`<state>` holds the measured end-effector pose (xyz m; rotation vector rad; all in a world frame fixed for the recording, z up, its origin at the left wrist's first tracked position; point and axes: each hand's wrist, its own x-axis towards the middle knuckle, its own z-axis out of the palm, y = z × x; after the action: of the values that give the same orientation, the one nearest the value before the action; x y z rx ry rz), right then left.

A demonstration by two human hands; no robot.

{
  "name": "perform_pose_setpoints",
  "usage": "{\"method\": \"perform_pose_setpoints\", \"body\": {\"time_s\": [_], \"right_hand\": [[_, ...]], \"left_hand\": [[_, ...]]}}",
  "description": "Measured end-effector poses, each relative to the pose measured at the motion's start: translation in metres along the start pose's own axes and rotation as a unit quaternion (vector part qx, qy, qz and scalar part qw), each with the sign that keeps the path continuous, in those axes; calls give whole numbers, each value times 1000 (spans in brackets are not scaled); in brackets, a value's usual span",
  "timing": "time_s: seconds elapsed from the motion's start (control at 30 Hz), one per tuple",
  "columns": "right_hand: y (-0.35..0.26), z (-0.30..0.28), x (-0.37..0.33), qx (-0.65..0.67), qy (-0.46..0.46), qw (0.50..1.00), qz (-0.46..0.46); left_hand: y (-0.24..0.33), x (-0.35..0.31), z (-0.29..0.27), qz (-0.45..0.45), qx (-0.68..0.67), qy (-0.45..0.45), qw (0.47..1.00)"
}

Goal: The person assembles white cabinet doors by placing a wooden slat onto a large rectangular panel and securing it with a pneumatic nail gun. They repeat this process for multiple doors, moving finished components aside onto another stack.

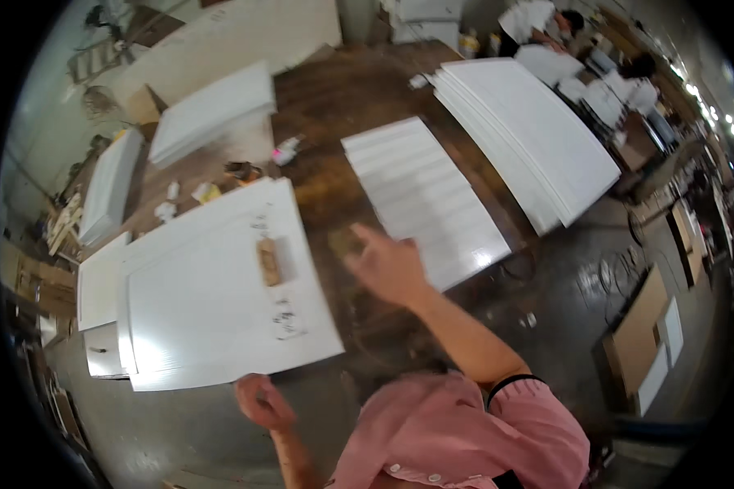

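My right hand (389,265) is over the dark brown table, beside the near left edge of a narrow white panel (424,183). Its fingers are stretched out, somewhat blurred, and I see nothing held. My left hand (265,402) hangs by the front edge of a large white panel (196,285). Those fingers curl loosely with a gap at the thumb; whether they touch the panel edge I cannot tell. On the large panel lies a small brown block (267,261), between dark handwritten marks.
A stack of white panels (522,130) lies at the far right of the table (326,98). More white stacks (216,110) stand at the back left. A small bottle (285,151) sits mid-table. Two people (538,20) work at the upper right. Brown boards (640,326) lean at the right.
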<state>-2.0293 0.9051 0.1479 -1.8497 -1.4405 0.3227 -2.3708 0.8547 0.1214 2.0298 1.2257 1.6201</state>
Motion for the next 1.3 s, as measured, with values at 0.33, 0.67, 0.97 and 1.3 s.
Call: {"method": "perform_pose_setpoints", "body": {"time_s": [0.33,0.67,0.97,1.3], "right_hand": [[331,-112,-130,-111,184,940,266],[272,-126,-140,559,361,688,290],[147,-120,-40,874,12,437,214],[-52,2,16,767,-286,563,111]], "left_hand": [[31,-137,302,-344,-180,-367,845],[75,-95,266,-580,-313,-293,693],[110,-51,179,-542,-489,-411,546],[71,45,54,-436,-421,-354,712]]}}
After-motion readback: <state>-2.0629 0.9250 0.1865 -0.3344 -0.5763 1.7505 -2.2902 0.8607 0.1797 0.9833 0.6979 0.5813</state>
